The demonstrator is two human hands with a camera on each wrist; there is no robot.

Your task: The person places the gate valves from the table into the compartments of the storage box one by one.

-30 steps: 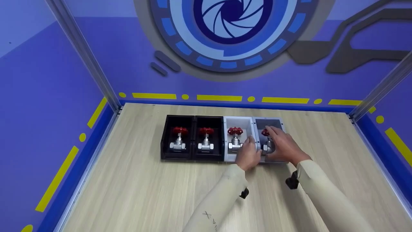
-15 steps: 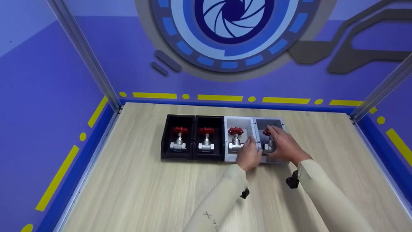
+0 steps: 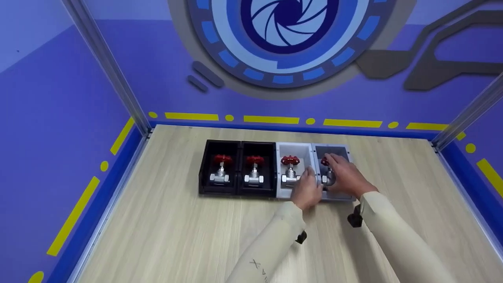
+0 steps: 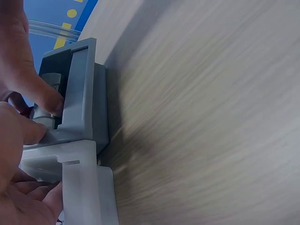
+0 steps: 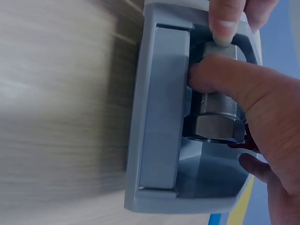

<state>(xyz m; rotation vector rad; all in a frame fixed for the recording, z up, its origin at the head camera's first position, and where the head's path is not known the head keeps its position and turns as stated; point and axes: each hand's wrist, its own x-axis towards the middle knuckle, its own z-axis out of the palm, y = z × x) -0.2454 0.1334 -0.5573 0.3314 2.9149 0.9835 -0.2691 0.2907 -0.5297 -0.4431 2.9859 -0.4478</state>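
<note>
A row of open storage bins holds metal valves with red handwheels. My right hand (image 3: pixel 345 177) reaches into the grey bin (image 5: pixel 161 108) at the right end and grips its valve (image 5: pixel 218 110). The thumb lies across the valve body, while other fingers are near the partly hidden handwheel (image 3: pixel 324 161). Between the grey bin and the white bin (image 3: pixel 297 149), my left hand (image 3: pixel 307 192) straddles the adjoining walls. Its thumb (image 5: pixel 224 28) touches the valve's end, and its curled fingers (image 4: pixel 44 194) are inside the white bin, beside another valve (image 3: pixel 290 179).
Two black bins (image 3: pixel 239 190) adjoin on the left, each with an upright valve (image 3: pixel 254 177). The bins stand toward the back of a wooden tabletop (image 3: pixel 177 224). Patterned blue panels (image 3: pixel 275 106) and metal posts (image 3: pixel 114 67) enclose it.
The scene has shifted slightly rightward in the head view. Both hands stay at the grey and white bins, with little visible change in their hold.
</note>
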